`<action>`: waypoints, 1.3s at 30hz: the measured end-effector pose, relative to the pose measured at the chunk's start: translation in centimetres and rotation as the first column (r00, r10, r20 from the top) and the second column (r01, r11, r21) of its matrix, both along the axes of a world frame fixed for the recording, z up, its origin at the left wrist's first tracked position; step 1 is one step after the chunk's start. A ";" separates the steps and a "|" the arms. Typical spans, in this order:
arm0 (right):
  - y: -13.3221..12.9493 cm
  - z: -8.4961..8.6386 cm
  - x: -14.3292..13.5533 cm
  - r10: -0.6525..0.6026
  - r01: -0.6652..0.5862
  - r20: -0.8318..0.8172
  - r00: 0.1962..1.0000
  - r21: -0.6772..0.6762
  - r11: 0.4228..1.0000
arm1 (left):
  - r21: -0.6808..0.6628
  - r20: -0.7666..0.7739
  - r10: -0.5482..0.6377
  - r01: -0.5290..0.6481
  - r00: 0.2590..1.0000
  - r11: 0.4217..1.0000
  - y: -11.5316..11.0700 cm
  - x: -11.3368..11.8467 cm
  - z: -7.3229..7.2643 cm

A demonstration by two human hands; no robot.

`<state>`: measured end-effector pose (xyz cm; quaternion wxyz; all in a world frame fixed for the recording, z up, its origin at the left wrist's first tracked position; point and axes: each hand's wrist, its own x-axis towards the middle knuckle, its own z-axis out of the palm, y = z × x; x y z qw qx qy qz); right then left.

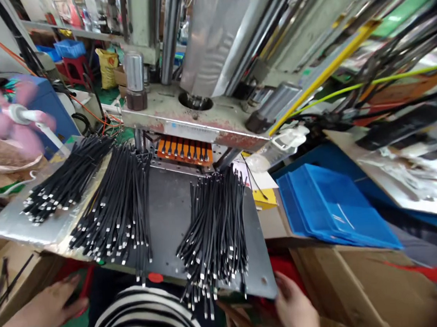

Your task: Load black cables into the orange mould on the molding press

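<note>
A pink fan (18,114), its blades blurred, stands at the left in front of a blue cabinet (54,101). Farther back, a blue basket (69,48) sits on a red stool (77,71), with a yellow sack (108,69) just to its right. Stacked blue trays (336,208) lie at the right, beyond a near cardboard box (360,278).

Single view, taken from my head, facing forward and down: near above my left hand (53,303) and right hand (296,306), the press (235,129) farther ahead.
</note>
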<state>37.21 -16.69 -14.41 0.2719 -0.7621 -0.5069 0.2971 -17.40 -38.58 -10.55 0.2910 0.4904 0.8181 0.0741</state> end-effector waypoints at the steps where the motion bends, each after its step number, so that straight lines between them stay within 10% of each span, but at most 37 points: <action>1: 1.8 1.2 0.3 -0.051 0.048 0.046 0.998 0.059 0.997 | -0.119 0.133 -0.049 0.065 0.990 0.991 0.3 0.3 1.3; 6: 9.9 8.8 -9.7 0.342 -0.279 -0.137 0.930 0.343 0.897 | -0.122 0.555 -0.155 0.264 0.817 0.957 5.9 5.8 5.3; 11: 15.0 13.0 -26.1 0.880 -0.805 0.035 0.474 0.422 0.417 | -0.093 0.757 0.020 0.078 0.653 0.993 8.5 10.8 3.5; 15: 18.7 12.8 -33.6 0.929 -0.880 0.093 0.357 0.366 0.302 | -0.166 0.835 0.234 -0.177 0.498 0.970 8.0 12.4 2.5; 23: 20.5 14.2 -32.2 0.891 -0.649 0.002 0.454 0.686 0.330 | -0.153 0.960 0.243 -0.468 0.139 0.870 7.7 12.5 3.3; 26: 19.9 14.9 -28.2 0.834 -0.671 0.052 0.549 0.622 0.403 | 0.040 0.955 -0.023 -0.050 0.294 0.998 7.8 10.2 5.9; 30: 18.0 15.2 -23.0 0.703 -0.817 0.454 0.548 0.111 0.566 | 0.244 0.740 -0.489 0.492 0.462 0.836 9.7 7.1 11.4; 35: 15.5 14.2 -19.8 0.616 -0.621 0.699 0.364 -0.311 0.720 | 0.272 0.076 -0.561 0.524 0.824 0.807 17.4 6.5 14.3; 39: 14.7 13.3 -19.6 0.656 -0.627 0.579 0.484 -0.293 0.722 | 0.231 -0.502 -0.314 0.475 0.806 0.849 26.0 7.2 12.7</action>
